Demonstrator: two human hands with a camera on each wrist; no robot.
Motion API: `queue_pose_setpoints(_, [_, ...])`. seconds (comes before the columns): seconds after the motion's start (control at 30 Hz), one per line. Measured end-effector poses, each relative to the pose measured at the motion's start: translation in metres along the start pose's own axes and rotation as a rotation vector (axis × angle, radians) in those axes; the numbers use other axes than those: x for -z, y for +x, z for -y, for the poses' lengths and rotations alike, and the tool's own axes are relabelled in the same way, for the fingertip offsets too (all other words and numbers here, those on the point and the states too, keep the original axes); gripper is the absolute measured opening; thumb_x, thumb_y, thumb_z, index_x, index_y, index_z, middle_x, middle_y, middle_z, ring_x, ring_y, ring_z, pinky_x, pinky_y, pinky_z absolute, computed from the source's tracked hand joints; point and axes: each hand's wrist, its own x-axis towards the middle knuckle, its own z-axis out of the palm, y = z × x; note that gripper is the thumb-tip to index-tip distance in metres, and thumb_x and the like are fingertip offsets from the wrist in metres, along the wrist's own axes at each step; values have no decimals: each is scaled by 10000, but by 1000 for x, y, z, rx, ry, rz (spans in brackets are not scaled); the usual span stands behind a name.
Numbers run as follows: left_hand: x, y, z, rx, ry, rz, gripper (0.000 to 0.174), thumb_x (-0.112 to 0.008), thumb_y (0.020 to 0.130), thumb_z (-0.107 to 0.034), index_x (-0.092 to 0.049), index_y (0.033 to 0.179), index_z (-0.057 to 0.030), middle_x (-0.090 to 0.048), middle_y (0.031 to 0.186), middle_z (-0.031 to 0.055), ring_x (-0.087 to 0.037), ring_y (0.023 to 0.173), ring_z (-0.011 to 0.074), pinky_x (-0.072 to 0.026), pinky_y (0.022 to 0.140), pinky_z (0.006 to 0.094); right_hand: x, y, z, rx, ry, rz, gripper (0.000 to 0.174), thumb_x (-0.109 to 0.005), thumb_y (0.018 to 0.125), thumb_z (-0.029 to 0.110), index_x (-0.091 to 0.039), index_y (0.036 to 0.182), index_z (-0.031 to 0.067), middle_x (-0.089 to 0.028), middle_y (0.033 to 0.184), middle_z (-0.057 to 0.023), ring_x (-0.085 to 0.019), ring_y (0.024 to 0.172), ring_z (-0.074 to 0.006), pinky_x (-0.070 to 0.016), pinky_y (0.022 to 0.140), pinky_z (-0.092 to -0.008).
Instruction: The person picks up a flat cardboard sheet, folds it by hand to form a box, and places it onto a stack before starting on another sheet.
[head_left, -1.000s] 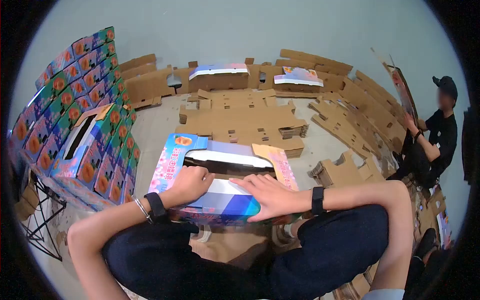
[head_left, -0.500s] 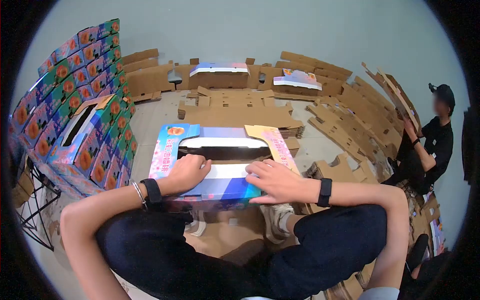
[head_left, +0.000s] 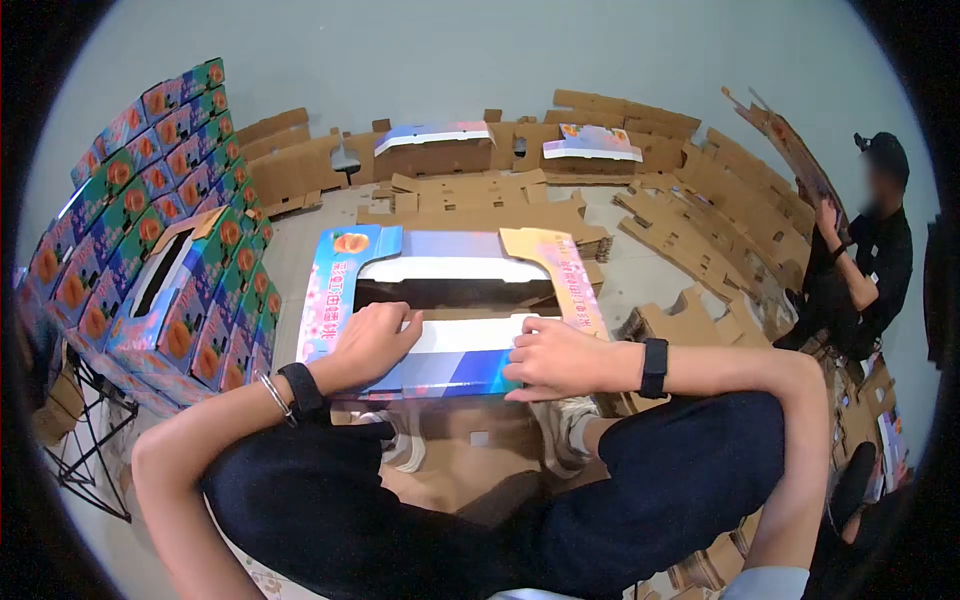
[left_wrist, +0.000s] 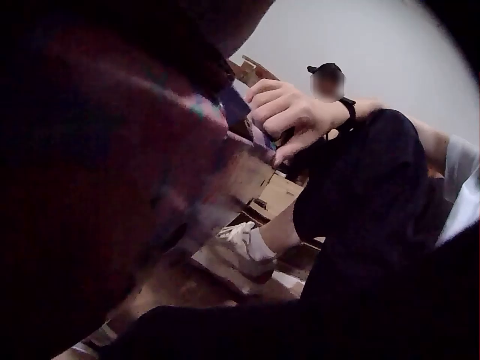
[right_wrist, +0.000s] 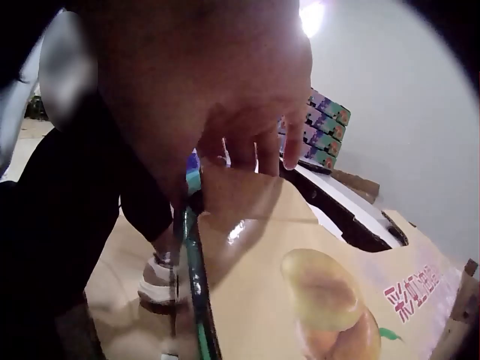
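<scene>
A printed fruit carton (head_left: pixel 450 372) with a handle-shaped opening in its top stands in front of me, over my shoes. My left hand (head_left: pixel 372 340) lies across the near left of its top, fingers bent over the white panel by the opening. On the near right, my right hand (head_left: pixel 562 358) holds the panel's edge, with fingers on top and thumb low at the front. The right wrist view shows this hand over the cream end panel (right_wrist: pixel 259 262) with its peach picture. In the left wrist view the dark carton side hides the left fingers.
Stacked printed cartons (head_left: pixel 150 240) rise at the left beside a black wire stand (head_left: pixel 95 460). Flat brown cardboard (head_left: pixel 480 205) lies in piles beyond the carton. Two printed pieces (head_left: pixel 592 145) lean at the back. Another person (head_left: pixel 880 250) handles cardboard at the right.
The carton has shifted a little away from me, its top opening showing wider. My right hand has moved right along the near panel, its fingers more bent. The other person's cardboard has tilted.
</scene>
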Motion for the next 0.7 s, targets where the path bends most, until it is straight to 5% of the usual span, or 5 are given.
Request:
queue_pose_setpoints(0.3, [6,4,-9,-19,-18,-139,347,-512,878,-293,-608,753,16,-600,708,237,-587,719,412,-449,643,480,11,-5,-5,-161,-194,47,379,-629,780,418,-589,600,86,-568,573,-62,-573,638,-225,-380,732,-323])
queue_pose_setpoints(0.43, [1,2,-9,24,-102,-106,374,-511,881,-322,-607,761,20,-602,719,236,-586,742,412,-448,667,470,2,-5,-6,-184,-228,8,415,-641,757,461,-602,718,49,-555,548,-54,-570,626,-227,-374,742,-326])
queue_pose_setpoints(0.53, [-2,2,-7,26,-115,-119,387,-511,880,-343,-608,790,21,-609,755,235,-588,775,403,-446,691,461,15,-6,1,-271,-205,93,511,-678,730,446,-567,973,11,-613,762,-103,-585,735,-238,-386,795,-349])
queue_pose_setpoints(0.6, [-4,2,-5,-45,-139,-219,372,-520,875,-340,-612,818,16,-611,772,226,-585,768,396,-436,675,466,16,-9,-1,-275,-168,-100,772,-728,691,395,-397,1257,-13,-545,1092,-168,-556,941,-258,-377,899,-386])
queue_pose_setpoints(0.7, [1,2,-9,-76,-144,-211,350,-533,867,-331,-616,823,7,-600,746,209,-567,723,383,-419,657,461,22,-6,1,-331,-183,-77,951,-766,646,353,-276,1367,-26,-411,1265,-179,-470,1099,-281,-340,980,-413])
